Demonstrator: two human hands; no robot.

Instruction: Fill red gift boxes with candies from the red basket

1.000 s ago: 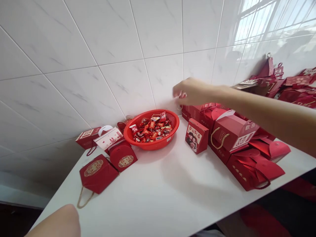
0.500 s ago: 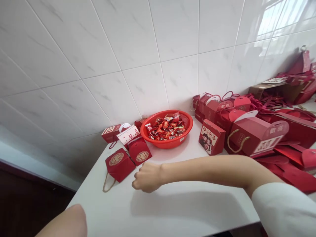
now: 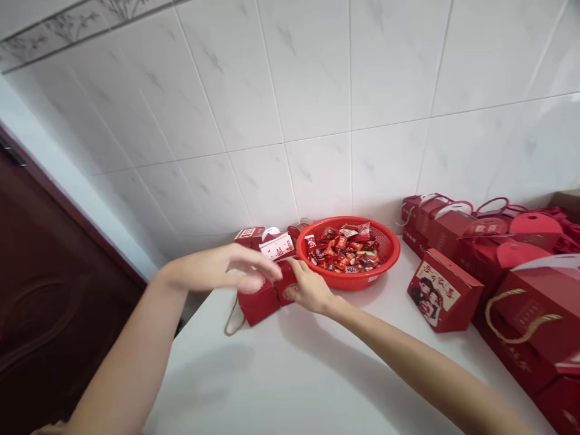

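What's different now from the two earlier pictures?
The right hand has come across from the right-hand boxes to the red box left of the basket, fingers on it; whether it grips is unclear. The left hand has come into view, open, over the left boxes. The view has turned left. The basket and couple-printed box look unmoved.

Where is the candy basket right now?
In the head view, the red plastic basket of wrapped candies sits right of centre, near the tiled wall, between the right hand and the couple-print box.

The head view looks forward and down onto the white tabletop (image 3: 281,386), fairly close.
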